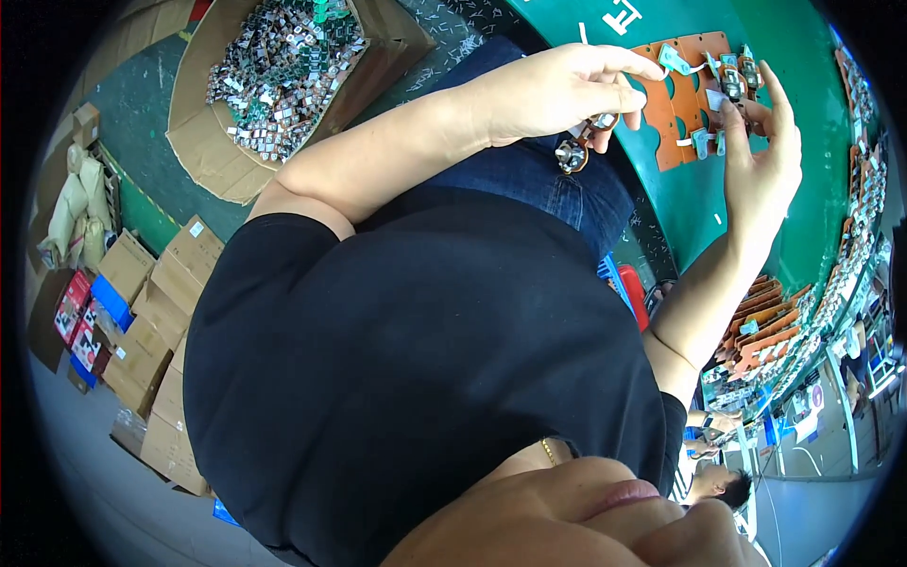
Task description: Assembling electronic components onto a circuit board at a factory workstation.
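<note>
- My left hand (557,90) is curled, its fingers pinched around a few small round metal parts (578,146) that hang just under the palm, above my lap.
- My right hand (756,161) is mostly open, palm toward me, with thumb and fingertips resting on small grey metal clips (718,99) at the orange slotted plate (675,99); whether it actually grips one, I cannot tell.
- The orange slotted plate lies on the green desk (699,208), close to the edge nearest my knees, with several clips seated along its slots.
- More orange plates (761,326) are stacked further along the same desk, toward its right end, beside a long row of small parts (850,246).
- On the floor at my left stands an open cardboard box (203,142) full of small metal and green components (283,66).
- Closed cardboard cartons (165,312) are piled on the floor behind it.
- Another person (723,482) sits beyond the right end of the desk.
</note>
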